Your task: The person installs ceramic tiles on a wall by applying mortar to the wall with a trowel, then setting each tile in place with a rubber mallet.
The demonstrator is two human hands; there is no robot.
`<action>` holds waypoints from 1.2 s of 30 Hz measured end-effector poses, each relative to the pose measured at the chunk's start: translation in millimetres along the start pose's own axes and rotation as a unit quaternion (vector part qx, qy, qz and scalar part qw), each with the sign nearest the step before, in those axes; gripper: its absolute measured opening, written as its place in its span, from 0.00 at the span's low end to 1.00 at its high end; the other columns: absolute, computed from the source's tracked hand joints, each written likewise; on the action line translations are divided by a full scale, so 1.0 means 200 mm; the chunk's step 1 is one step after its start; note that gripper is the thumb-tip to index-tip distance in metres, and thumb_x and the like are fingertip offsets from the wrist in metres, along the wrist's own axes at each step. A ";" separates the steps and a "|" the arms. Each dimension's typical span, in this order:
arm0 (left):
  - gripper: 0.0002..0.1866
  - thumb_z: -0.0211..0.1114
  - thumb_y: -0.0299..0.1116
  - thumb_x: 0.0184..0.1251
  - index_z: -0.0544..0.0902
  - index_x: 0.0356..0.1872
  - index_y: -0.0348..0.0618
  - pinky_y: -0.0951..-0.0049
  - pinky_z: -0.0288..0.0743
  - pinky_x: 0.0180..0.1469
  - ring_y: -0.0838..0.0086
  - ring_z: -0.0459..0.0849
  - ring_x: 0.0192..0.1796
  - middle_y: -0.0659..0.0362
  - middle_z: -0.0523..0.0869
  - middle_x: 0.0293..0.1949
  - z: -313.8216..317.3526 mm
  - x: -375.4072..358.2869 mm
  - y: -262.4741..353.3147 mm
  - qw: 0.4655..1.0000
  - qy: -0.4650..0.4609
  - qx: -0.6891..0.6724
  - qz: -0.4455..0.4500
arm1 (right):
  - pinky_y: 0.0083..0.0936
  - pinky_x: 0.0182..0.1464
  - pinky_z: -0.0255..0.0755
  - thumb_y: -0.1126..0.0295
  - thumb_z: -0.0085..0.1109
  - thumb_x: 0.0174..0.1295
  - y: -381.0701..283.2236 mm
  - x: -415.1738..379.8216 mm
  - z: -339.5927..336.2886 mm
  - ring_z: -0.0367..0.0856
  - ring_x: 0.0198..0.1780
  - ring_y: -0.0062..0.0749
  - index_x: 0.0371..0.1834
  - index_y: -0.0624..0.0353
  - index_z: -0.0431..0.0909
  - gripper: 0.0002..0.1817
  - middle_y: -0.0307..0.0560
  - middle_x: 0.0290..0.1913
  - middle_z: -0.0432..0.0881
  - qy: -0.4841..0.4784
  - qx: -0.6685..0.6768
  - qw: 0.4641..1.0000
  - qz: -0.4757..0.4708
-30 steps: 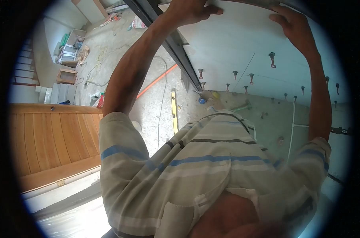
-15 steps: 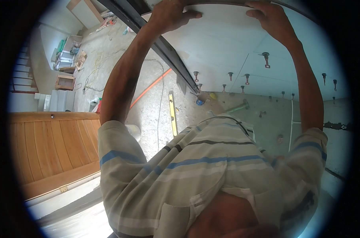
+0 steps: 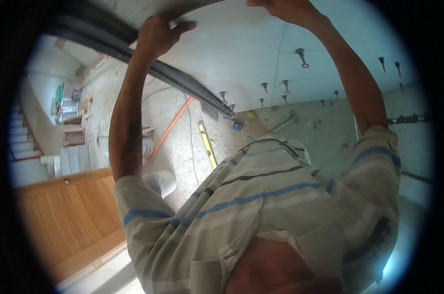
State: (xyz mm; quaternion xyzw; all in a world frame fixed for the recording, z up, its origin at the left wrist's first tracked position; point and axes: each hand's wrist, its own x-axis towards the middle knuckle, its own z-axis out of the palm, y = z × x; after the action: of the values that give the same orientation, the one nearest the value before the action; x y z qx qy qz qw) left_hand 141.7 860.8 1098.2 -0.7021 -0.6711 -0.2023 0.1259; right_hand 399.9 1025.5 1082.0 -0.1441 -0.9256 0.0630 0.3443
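A large pale wall tile (image 3: pixel 222 44) stands upright in front of me, with its upper edge at the top of the view. My left hand (image 3: pixel 161 36) is closed over that edge near the tile's left corner, thumb on the front face. Further right, my right hand (image 3: pixel 290 11) grips the same edge; its fingers are partly cut off by the frame. Several leveling clips with dark tops and red tails, such as this leveling clip (image 3: pixel 301 58), stick out along the joints lower down. A dark metal frame (image 3: pixel 178 81) runs beside the tile's left side.
On the rough floor lie a yellow spirit level (image 3: pixel 207 146), an orange hose or strip (image 3: pixel 172 128) and a thin cable. A white bucket (image 3: pixel 162 183) stands left of my body. A wooden door (image 3: pixel 77 213) is at lower left, with boxes and stairs beyond.
The view has turned, so the tile, frame and both hands sit further left. My right hand is now partly past the top edge. Both hands keep to the tile's upper edge.
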 end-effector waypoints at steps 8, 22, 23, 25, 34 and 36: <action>0.25 0.71 0.50 0.56 0.84 0.52 0.47 0.62 0.79 0.43 0.58 0.87 0.34 0.50 0.88 0.33 -0.01 0.03 0.02 1.000 0.000 0.004 -0.002 | 0.39 0.57 0.69 0.66 0.61 0.60 0.02 0.02 -0.01 0.77 0.52 0.52 0.48 0.61 0.83 0.15 0.56 0.48 0.83 -0.025 0.033 0.999 0.009; 0.25 0.71 0.48 0.57 0.84 0.52 0.46 0.61 0.78 0.48 0.54 0.87 0.44 0.47 0.88 0.42 0.00 0.09 -0.03 0.999 -0.027 -0.023 -0.008 | 0.40 0.59 0.66 0.66 0.61 0.60 0.06 0.07 0.00 0.75 0.55 0.52 0.49 0.60 0.83 0.16 0.56 0.51 0.82 -0.031 0.014 0.999 0.009; 0.25 0.71 0.48 0.57 0.84 0.52 0.46 0.61 0.78 0.48 0.54 0.87 0.44 0.47 0.88 0.42 0.00 0.09 -0.03 0.999 -0.028 -0.024 -0.007 | 0.39 0.60 0.66 0.66 0.62 0.59 0.07 0.07 0.01 0.75 0.55 0.50 0.48 0.59 0.83 0.16 0.55 0.51 0.82 -0.030 0.015 0.999 0.013; 0.24 0.71 0.48 0.57 0.84 0.52 0.47 0.61 0.78 0.49 0.54 0.87 0.44 0.47 0.87 0.43 0.00 0.10 -0.05 1.000 -0.025 -0.014 0.005 | 0.40 0.61 0.64 0.64 0.63 0.58 0.08 0.06 0.01 0.72 0.60 0.49 0.53 0.56 0.81 0.19 0.54 0.56 0.79 -0.019 -0.023 0.999 -0.018; 0.23 0.72 0.44 0.56 0.83 0.51 0.45 0.61 0.77 0.48 0.53 0.86 0.44 0.49 0.87 0.42 -0.02 0.07 0.03 1.000 -0.015 0.016 -0.007 | 0.41 0.38 0.72 0.59 0.63 0.60 -0.20 -0.66 1.12 0.80 0.34 0.48 0.27 0.60 0.78 0.14 0.51 0.29 0.81 0.268 0.217 0.831 0.436; 0.21 0.73 0.42 0.56 0.83 0.50 0.45 0.60 0.77 0.48 0.54 0.85 0.45 0.50 0.86 0.42 -0.03 0.09 0.06 0.999 -0.023 0.029 -0.010 | 0.41 0.38 0.73 0.55 0.62 0.61 -0.17 -0.71 1.33 0.81 0.35 0.49 0.28 0.60 0.79 0.17 0.51 0.30 0.82 0.202 0.202 0.841 0.459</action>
State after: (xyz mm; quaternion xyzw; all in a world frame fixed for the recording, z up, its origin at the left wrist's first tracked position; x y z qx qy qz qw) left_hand 153.5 873.8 1113.6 -0.6960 -0.6861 -0.1684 0.1287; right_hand 320.5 944.8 799.3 -0.4894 -0.6305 0.3685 0.4766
